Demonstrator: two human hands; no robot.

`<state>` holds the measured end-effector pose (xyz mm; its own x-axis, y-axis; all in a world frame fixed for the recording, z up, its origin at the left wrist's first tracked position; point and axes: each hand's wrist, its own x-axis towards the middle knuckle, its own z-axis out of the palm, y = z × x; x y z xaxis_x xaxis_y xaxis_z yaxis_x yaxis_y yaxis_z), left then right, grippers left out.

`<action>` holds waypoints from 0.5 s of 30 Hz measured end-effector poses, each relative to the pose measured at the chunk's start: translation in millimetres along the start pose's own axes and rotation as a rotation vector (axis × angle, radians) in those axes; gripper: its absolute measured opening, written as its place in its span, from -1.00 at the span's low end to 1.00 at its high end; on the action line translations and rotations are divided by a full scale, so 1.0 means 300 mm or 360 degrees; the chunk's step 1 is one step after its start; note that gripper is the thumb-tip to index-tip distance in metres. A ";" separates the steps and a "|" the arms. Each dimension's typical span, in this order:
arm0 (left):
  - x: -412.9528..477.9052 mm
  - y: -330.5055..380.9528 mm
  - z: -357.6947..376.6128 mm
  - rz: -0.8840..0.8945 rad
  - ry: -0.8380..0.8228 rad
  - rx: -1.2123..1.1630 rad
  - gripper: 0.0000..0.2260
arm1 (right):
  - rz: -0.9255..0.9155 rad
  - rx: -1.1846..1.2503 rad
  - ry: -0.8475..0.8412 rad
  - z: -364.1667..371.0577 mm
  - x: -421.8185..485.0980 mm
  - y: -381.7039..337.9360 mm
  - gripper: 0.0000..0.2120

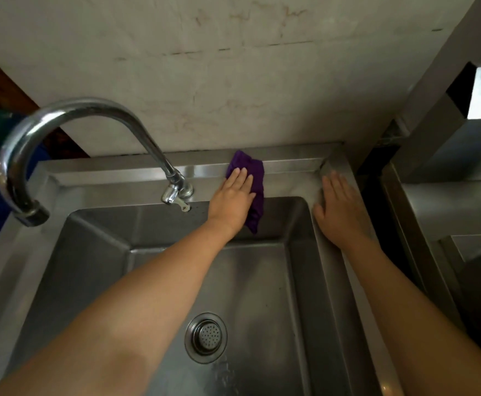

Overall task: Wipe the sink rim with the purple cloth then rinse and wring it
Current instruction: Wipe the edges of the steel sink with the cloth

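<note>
The purple cloth (255,178) lies on the back rim (113,181) of a steel sink, just right of the tap base, with one end hanging into the basin. My left hand (233,198) presses flat on the cloth with straight fingers. My right hand (338,207) rests flat on the sink's right rim near the back right corner, fingers extended, holding nothing.
A curved chrome tap (71,118) arches over the left of the basin, its lever (176,198) at the base. The drain strainer (206,337) sits in the basin floor. A stained wall rises behind. A steel counter (447,201) stands to the right across a dark gap.
</note>
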<state>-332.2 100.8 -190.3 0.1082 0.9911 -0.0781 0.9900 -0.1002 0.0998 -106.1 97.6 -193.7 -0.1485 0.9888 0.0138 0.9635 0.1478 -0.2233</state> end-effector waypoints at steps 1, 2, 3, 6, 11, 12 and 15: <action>-0.012 -0.017 -0.003 -0.0036 -0.0013 0.0014 -0.54 | -0.0013 0.0032 0.0010 0.000 -0.002 -0.016 -0.43; -0.023 -0.032 -0.006 -0.0067 -0.0019 0.0033 -0.54 | -0.0056 0.0077 0.0029 -0.001 -0.004 -0.044 -0.44; -0.031 -0.043 -0.011 -0.0093 -0.0024 0.0045 -0.53 | -0.0125 0.0131 0.0043 0.000 -0.001 -0.079 -0.45; -0.050 -0.066 -0.047 -0.0135 -0.0113 -0.0133 -0.50 | -0.0347 0.0350 -0.0047 0.003 0.022 -0.216 -0.42; -0.161 -0.080 -0.057 -0.0280 0.0108 -0.0689 -0.48 | -0.0734 0.0475 -0.0424 0.025 0.098 -0.401 -0.22; -0.186 -0.083 -0.045 -0.0311 0.0148 -0.0692 -0.47 | -0.0756 0.0390 -0.0478 0.038 0.109 -0.419 -0.18; -0.222 -0.115 0.003 -0.0353 0.0097 -0.0509 -0.43 | -0.0691 0.0191 -0.0382 0.087 0.114 -0.447 -0.18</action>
<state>-373.4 38.3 -189.6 -0.1204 0.9899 -0.0746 0.9094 0.1402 0.3916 -246.3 111.2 -188.8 -0.5901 0.8022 -0.0912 0.7713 0.5268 -0.3572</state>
